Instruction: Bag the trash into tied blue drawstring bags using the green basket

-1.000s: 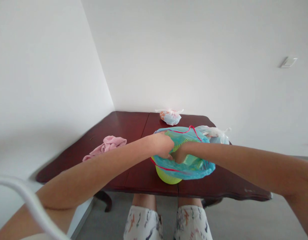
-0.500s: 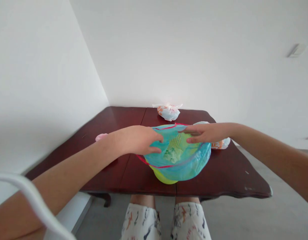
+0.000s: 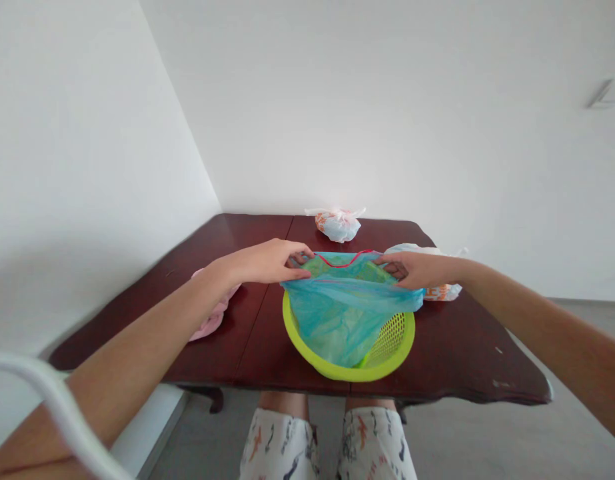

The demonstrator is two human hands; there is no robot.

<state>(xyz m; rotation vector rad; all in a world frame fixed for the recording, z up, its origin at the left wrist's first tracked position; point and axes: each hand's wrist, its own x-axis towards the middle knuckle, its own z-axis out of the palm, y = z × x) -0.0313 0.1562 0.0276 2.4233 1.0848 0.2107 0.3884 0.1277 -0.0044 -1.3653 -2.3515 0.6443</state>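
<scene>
A yellow-green plastic basket (image 3: 307,357) with mesh sides stands near the front edge of the table. A thin blue plastic bag (image 3: 332,320) with a red drawstring (image 3: 344,264) lies across it, partly inside, and its near rim hangs loose over the opening. My left hand (image 3: 280,260) pinches the bag's far left edge between thumb and fingers. At the far right edge, my right hand (image 3: 412,268) has its fingers curled on the plastic. Something green shows dimly through the bag; what it is I cannot tell.
The dark red wooden table (image 3: 487,360) meets the white wall at the back. A tied white bag with orange print (image 3: 338,225) sits at the far side. Another white bag (image 3: 440,292) lies behind my right hand. Pink cloth-like material (image 3: 214,320) lies under my left forearm.
Both hands have closed on the bag's far edge. Its near rim has come off the basket's front and moved away from me, baring the basket's near rim and right mesh side.
</scene>
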